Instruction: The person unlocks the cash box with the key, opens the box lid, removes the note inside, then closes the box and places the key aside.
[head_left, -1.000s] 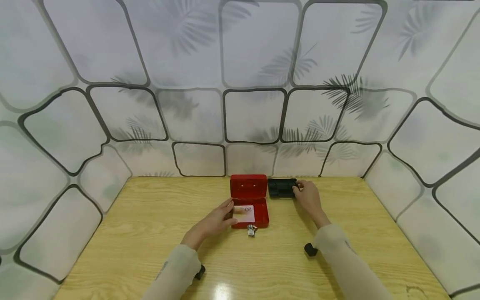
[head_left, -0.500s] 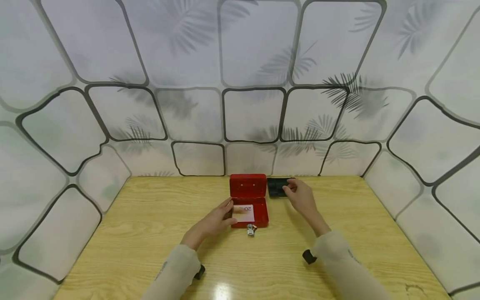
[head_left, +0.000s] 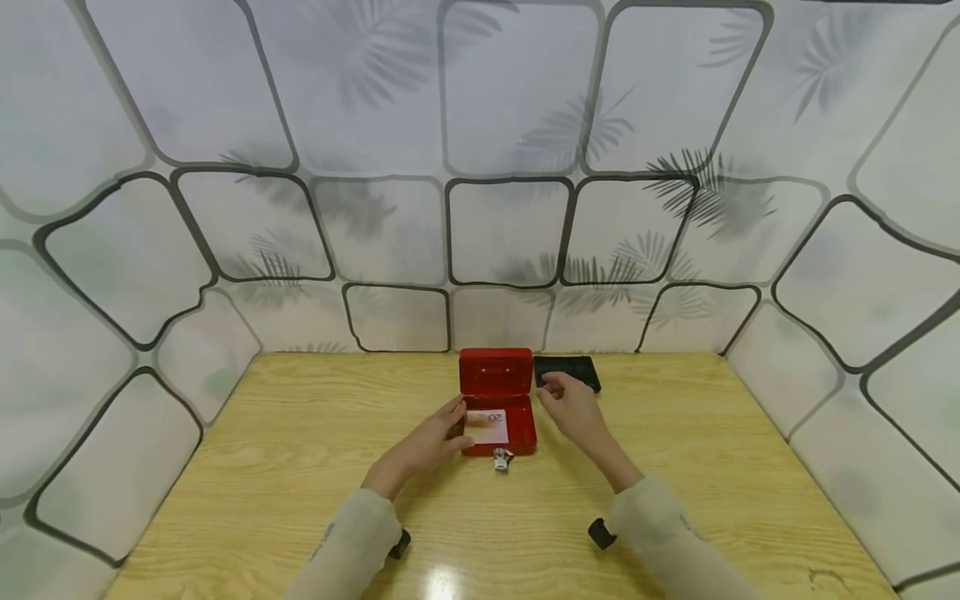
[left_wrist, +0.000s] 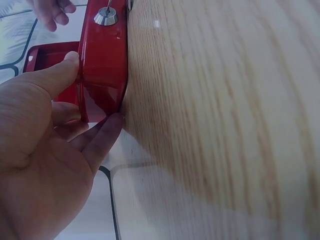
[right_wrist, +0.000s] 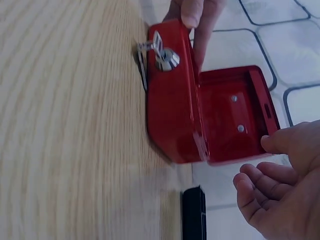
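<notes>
A red cash box stands with its lid raised toward the back wall. Inside lies a pinkish banknote marked 20. Keys hang at the lock on its front. My left hand grips the box's left end, thumb on the rim and fingers against the side, as the left wrist view shows. To the right of the box, my right hand is raised with fingers loosely bent, holding nothing. Its fingertips are close to the lid's right edge, overlapping a flat black oblong object behind.
The box and the black object sit at the back of a wood-grain table, close to the patterned back wall. Similar patterned walls border both sides.
My right hand has moved left and toward me, from the black object's right end to beside the open box. My left hand has stayed on the box.
</notes>
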